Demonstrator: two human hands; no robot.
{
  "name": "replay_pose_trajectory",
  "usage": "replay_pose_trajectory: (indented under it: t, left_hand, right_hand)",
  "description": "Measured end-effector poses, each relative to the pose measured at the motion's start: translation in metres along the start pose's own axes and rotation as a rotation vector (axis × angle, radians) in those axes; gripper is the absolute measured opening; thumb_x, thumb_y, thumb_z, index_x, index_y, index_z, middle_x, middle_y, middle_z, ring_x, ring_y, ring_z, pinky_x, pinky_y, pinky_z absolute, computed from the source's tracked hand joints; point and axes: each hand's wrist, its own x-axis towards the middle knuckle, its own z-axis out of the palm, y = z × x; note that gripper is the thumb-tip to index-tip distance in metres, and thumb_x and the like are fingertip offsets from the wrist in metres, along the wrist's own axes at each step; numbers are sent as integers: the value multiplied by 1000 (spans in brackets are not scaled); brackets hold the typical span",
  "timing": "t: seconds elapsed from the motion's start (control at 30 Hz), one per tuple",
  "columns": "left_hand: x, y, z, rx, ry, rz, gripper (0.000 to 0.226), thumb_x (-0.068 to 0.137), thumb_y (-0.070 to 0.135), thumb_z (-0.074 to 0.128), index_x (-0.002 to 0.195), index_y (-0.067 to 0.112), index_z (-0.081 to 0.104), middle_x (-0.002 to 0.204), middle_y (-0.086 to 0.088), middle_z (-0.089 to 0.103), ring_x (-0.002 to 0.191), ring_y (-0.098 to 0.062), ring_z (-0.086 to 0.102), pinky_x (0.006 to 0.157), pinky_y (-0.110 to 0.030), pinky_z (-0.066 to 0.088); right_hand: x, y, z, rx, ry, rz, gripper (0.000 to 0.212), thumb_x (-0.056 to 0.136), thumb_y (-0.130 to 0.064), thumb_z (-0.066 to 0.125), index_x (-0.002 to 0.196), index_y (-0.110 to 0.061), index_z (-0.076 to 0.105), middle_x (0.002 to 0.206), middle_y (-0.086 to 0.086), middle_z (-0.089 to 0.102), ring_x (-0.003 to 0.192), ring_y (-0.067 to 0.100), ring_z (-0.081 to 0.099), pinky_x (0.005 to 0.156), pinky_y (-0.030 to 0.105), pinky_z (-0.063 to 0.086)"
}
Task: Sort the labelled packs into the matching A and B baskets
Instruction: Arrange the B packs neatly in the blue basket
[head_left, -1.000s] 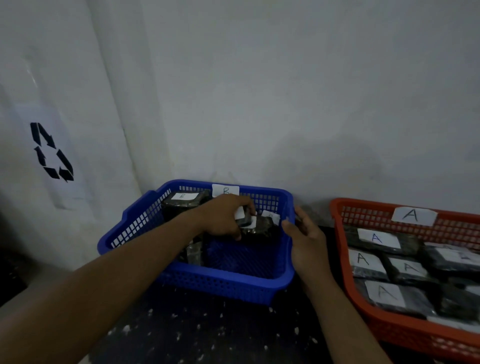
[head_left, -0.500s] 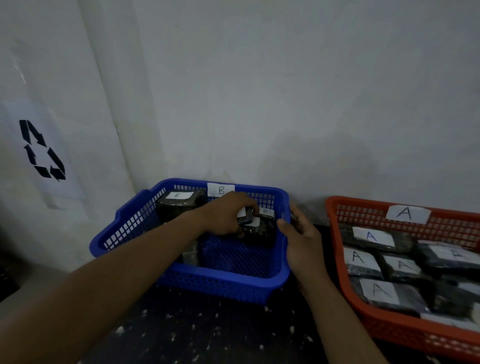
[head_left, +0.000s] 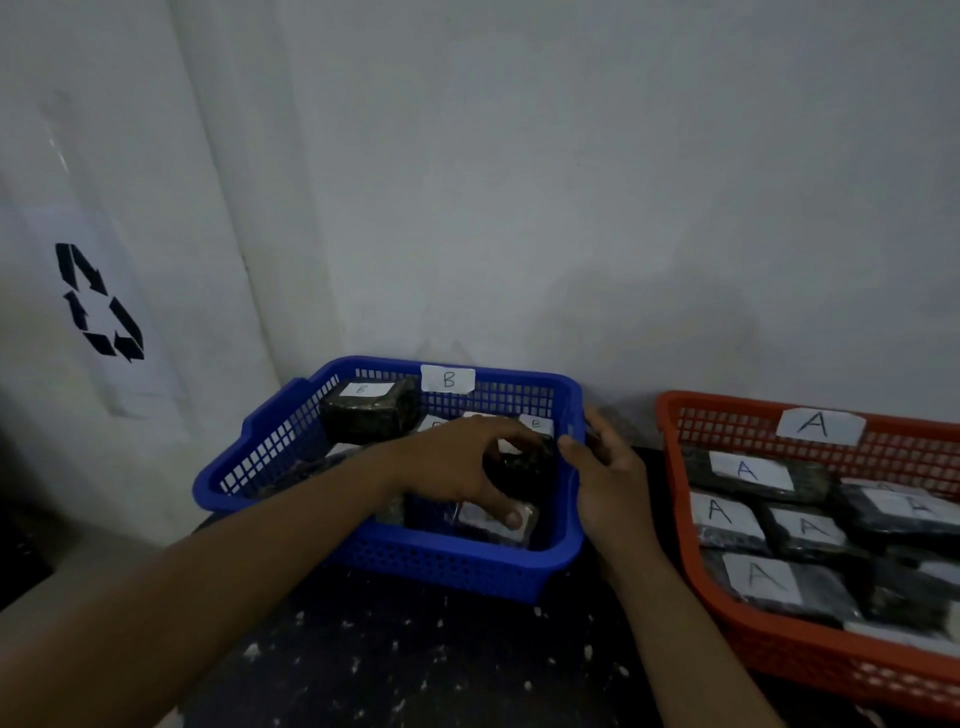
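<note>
The left hand (head_left: 457, 467) has lowered its pack (head_left: 522, 467) to the near floor of the blue B basket (head_left: 452, 566), fingers and thumb still curled round it, while the right hand (head_left: 608, 483) grips the basket's rim, so this pack seems almost sorted.

The table (head_left: 415, 665) is a dark surface flecked with white specks. Two baskets stand directly on it, both against the wall. The blue basket (head_left: 291, 447) surrounds the left hand (head_left: 457, 467); the right hand (head_left: 608, 483) grips its right rim. The orange basket (head_left: 779, 654) stands just right of the right hand, apart from the blue basket. Bare speckled surface shows on the near side of both hands.
</note>
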Motion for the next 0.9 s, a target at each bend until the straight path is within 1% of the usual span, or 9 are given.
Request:
replay_pose_trajectory:
  t: [0.07,0.13,0.2,0.3,0.5,0.67,0.77,0.83,0.9]
  left_hand:
    - [-5,-6,-5,-66,79,-27,54,69,39,84,117,39,59,112,24,56,88,7,53,73,-10,43]
    - [-10,-12,-8,-12,107,-62,40,71,35,83,107,35,66,99,16,60,77,8,54,66,-8,41]
    - [-13,-15,-8,94,-11,-109,39,72,40,80,108,33,67,94,14,62,80,5,57,65,-10,42]
    - [-11,-16,-1,136,-126,-153,35,75,38,79,107,30,67,95,9,68,84,-12,67,71,-22,54]
    - [3,-12,3,162,24,-189,27,72,29,83,94,21,71,82,12,67,76,-3,64,68,-19,51]
    - [3,-12,8,187,117,-195,26,69,29,85,81,13,68,78,5,67,68,1,58,57,-13,42]
    - [-3,-9,5,164,115,-195,25,70,30,84,78,12,67,72,7,65,59,3,56,51,-9,38]
    - [-11,-10,-4,66,135,-217,21,72,30,83,76,16,68,67,8,66,57,4,59,49,-7,40]
    - [-26,-15,-19,-11,240,-250,16,74,30,81,74,21,69,68,9,69,59,2,63,51,-9,44]
  right_hand:
    - [-2,-2,2,3,7,15,41,93,-10,59,128,-30,56,112,-8,66,100,15,65,84,36,54]
    - [-2,-2,2,8,15,10,45,92,-10,59,134,-25,52,113,-6,64,103,19,63,89,41,52]
    - [-2,-3,2,10,16,-1,44,92,-10,59,133,-25,53,109,-10,64,101,15,63,87,37,52]
    - [-2,-4,2,14,14,-3,40,92,-9,58,127,-28,55,104,-15,65,96,9,64,83,32,54]
    - [-3,-4,2,-6,17,3,47,93,-11,58,138,-21,48,123,1,62,108,21,61,93,43,50]
    - [-2,-2,2,5,20,-6,45,92,-9,59,135,-22,50,117,-3,63,105,18,62,88,38,51]
    - [-1,-2,2,14,25,2,46,92,-8,59,136,-21,50,121,0,63,106,20,62,91,41,51]
    - [-1,-1,2,28,17,5,46,92,-9,59,135,-22,51,118,-1,65,102,17,64,83,36,54]
    - [-1,-1,1,49,11,21,46,92,-10,59,135,-23,50,115,-3,65,97,14,66,76,30,54]
